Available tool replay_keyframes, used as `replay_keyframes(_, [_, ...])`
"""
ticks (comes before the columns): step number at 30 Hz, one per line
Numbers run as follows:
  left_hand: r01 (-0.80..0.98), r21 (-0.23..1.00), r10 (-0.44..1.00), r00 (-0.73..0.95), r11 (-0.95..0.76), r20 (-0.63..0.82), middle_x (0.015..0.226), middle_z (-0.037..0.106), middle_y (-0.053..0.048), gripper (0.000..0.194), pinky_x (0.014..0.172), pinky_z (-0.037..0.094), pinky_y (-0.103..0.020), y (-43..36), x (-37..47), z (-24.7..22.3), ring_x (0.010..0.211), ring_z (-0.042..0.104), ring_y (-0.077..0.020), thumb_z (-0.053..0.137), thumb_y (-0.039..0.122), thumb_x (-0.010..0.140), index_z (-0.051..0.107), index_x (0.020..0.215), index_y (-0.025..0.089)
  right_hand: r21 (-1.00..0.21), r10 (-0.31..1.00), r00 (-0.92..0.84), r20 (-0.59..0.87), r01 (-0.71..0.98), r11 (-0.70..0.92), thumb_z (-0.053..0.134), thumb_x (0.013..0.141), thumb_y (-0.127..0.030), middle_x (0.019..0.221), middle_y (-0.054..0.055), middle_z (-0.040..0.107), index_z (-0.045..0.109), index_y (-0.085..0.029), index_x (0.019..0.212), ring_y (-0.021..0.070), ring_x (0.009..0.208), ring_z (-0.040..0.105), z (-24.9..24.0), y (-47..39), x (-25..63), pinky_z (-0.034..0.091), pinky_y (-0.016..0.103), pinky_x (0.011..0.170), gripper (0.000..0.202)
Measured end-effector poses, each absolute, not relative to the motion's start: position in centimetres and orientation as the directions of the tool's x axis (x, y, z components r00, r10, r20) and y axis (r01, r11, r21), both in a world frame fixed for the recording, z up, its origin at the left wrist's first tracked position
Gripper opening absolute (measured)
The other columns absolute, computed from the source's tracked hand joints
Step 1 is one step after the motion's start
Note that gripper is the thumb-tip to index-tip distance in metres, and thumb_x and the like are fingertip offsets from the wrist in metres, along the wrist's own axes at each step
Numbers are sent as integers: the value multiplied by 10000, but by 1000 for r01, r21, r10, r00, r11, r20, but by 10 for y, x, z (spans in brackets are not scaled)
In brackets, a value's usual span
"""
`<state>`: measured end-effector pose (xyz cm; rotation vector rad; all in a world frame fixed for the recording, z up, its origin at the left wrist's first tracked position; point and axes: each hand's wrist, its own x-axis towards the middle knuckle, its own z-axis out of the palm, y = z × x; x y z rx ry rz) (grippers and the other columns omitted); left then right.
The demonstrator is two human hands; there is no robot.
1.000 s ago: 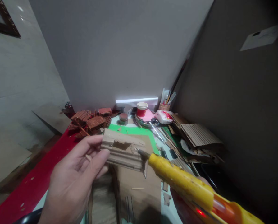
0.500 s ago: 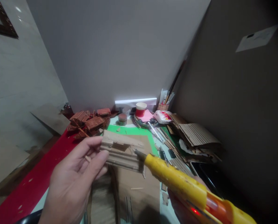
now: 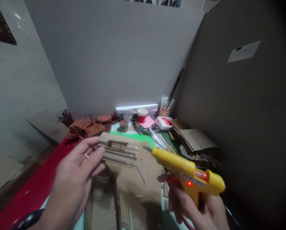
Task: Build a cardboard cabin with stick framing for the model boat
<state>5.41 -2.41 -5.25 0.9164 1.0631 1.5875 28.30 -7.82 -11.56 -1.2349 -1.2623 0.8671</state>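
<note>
Place: cardboard-craft workspace, home or studio unclear | landmark: red-and-white cup (image 3: 142,118) | left of cup: reddish-brown corrugated models (image 3: 95,130), jar (image 3: 124,126) | right of cup: brush holder (image 3: 164,112), stacked corrugated cardboard (image 3: 198,140) | nearer than cup: yellow hot-glue gun (image 3: 175,159) | behind cup: gray panel (image 3: 119,60) | far left of cup: carved picture frame (image 3: 4,32), pale wall (image 3: 15,76)

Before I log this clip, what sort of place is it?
Probably a craft workspace: a yellow glue gun in the right hand, a cut cardboard piece in the left hand, and corrugated cardboard lying to the right.
</note>
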Motion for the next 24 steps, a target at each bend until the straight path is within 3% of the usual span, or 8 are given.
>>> replay_keyframes(3, [-304, 945, 976, -209, -123, 60, 810, 662, 5, 143, 498, 494, -93, -21, 49, -48, 649, 502, -99, 766, 160, 738, 756, 854, 242, -996, 988, 137, 74, -38, 80, 633, 873, -559, 633, 66, 697, 737, -160, 851, 149, 491, 623, -116, -69, 286, 490, 231, 481, 413])
replay_keyframes(5, [-314, 943, 980, -190, -114, 55, 829, 648, -8, 127, 482, 474, -92, -19, 46, -45, 648, 483, -99, 719, 132, 772, 750, 855, 223, -997, 996, 83, 27, -63, 32, 629, 837, -602, 660, 102, 712, 718, -131, 762, 161, 538, 639, -117, -62, 288, 491, 236, 500, 485])
replay_keyframes(9, [-345, 931, 978, -206, -116, 45, 839, 578, -6, 112, 410, 399, -91, -20, 41, -39, 579, 372, -73, 665, 84, 795, 735, 820, 167, -993, 994, 44, -96, 67, -98, 456, 867, -659, 652, 98, 716, 569, -176, 696, 155, 506, 607, -122, -55, 281, 452, 249, 496, 525])
replay_keyframes(12, [-370, 922, 982, -183, -111, 44, 824, 548, 2, 110, 403, 383, -99, -22, 40, -36, 572, 349, -73, 673, 79, 790, 731, 819, 168, -955, 992, 55, -111, 272, -122, 389, 884, -695, 598, 68, 660, 503, -206, 632, 177, 535, 587, -128, -53, 275, 433, 278, 534, 562])
replay_keyframes(18, [-394, 910, 984, -166, -129, 68, 862, 606, -7, 109, 433, 386, -111, -29, 39, -34, 608, 414, -80, 706, 110, 780, 737, 843, 194, -656, 981, 194, -12, 739, -154, 350, 881, -697, 587, 67, 539, 387, -247, 544, 190, 538, 439, -144, -46, 276, 227, 302, 531, 563])
replay_keyframes(21, [-413, 901, 988, -131, -134, 87, 796, 577, 6, 82, 426, 373, -112, -33, 40, -34, 590, 392, -80, 734, 168, 798, 731, 872, 202, -494, 985, 173, 16, 858, -142, 276, 942, -599, 554, 109, 568, 403, -244, 504, 224, 516, 498, -145, -45, 276, 209, 315, 549, 578])
replay_keyframes(24, [-431, 894, 990, -108, -125, 87, 775, 552, 21, 101, 418, 387, -102, -37, 42, -35, 570, 377, -76, 754, 261, 820, 726, 908, 219, -367, 986, 153, 69, 923, -118, 272, 973, -498, 599, 173, 648, 518, -223, 563, 296, 560, 606, -141, -47, 277, 180, 319, 555, 552])
